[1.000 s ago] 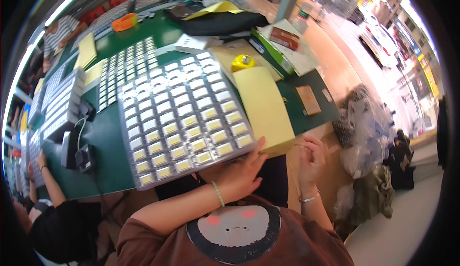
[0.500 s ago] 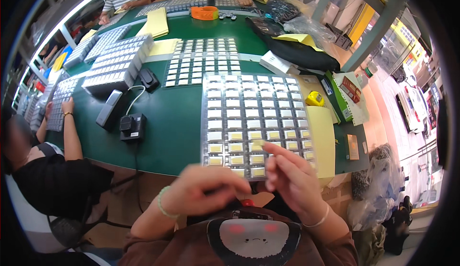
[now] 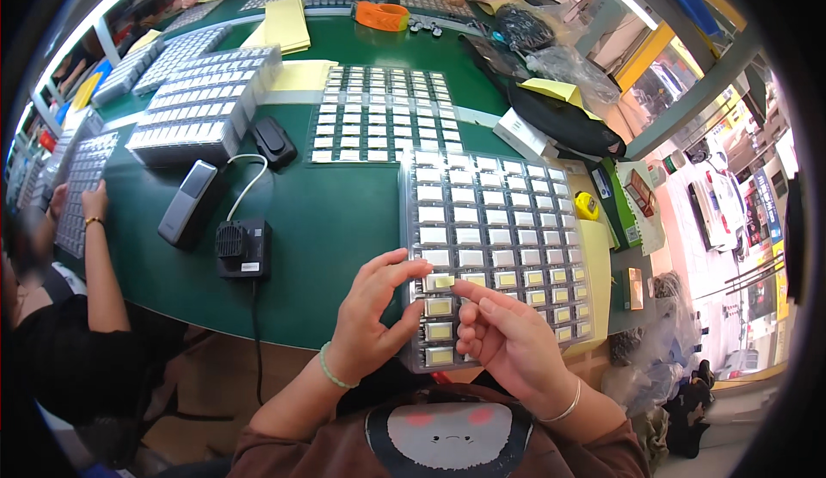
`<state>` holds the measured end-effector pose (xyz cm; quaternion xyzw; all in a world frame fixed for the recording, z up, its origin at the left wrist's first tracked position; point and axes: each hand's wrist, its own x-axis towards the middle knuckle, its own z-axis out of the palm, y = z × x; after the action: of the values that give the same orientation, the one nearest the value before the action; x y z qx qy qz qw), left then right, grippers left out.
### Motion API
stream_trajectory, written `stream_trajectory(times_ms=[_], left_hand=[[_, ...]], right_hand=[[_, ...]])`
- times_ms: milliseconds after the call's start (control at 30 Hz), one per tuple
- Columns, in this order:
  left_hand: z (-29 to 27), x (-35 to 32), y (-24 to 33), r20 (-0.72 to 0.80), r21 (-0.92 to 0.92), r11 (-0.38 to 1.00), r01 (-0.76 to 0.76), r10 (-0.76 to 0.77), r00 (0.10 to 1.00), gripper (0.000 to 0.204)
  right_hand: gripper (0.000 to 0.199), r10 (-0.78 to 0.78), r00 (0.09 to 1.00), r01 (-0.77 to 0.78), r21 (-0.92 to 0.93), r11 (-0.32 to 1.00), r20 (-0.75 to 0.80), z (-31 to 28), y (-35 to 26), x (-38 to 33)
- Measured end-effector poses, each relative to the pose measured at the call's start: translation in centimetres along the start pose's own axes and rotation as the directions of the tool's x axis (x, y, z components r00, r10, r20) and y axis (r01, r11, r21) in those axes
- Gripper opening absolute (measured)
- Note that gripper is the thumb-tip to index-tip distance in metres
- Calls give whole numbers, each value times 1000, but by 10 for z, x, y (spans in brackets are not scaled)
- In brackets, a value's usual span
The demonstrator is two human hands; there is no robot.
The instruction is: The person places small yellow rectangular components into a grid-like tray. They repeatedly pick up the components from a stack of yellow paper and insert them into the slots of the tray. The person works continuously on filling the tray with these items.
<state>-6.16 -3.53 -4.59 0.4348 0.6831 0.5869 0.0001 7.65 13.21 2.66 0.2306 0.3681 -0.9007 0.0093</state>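
Note:
A clear plastic tray [image 3: 469,235] holds rows of small silver-white rectangular cells. Yellow pads lie on the cells in the nearer rows, while the farther ones are plain. At the tray's left side, a small yellow pad [image 3: 442,280] sits over a cell at the tip of my right index finger. My right hand [image 3: 512,340] has its other fingers curled in, and its fingertip touches the pad's right end. On the pad's other side my left hand [image 3: 372,306] is open, thumb and fingers apart around the tray's left edge, with nothing between them.
Beyond lies another filled tray [image 3: 383,121]. Stacked trays [image 3: 202,108], a grey power bank [image 3: 189,203] and a black adapter [image 3: 243,248] with cables are on the left. Yellow sheets [image 3: 595,280] and a tape measure [image 3: 587,205] lie at right. A co-worker's hand [image 3: 95,198] holds a tray.
My right hand has brought the yellow pad down to a cell at the tray's left side. My left hand has risen to the tray's left edge and opened. The view has shifted.

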Motion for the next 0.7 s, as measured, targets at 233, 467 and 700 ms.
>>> stream_trajectory(times_ms=[233,467,700], left_hand=[[-1,1,-4,4,-8,1000,-24,24,1000,46],[-1,2,-5,5,93,987,-129,129,992,42],[-2,1,1,53,322,923,-211,205,977,35]], right_hand=[[44,-7,1000,8,-78,997,22,5,0,2],[45,8,1000,-5,-99,995,25,6,-1,3],[47,16,999,-13,-99,995,28,5,0,3]])
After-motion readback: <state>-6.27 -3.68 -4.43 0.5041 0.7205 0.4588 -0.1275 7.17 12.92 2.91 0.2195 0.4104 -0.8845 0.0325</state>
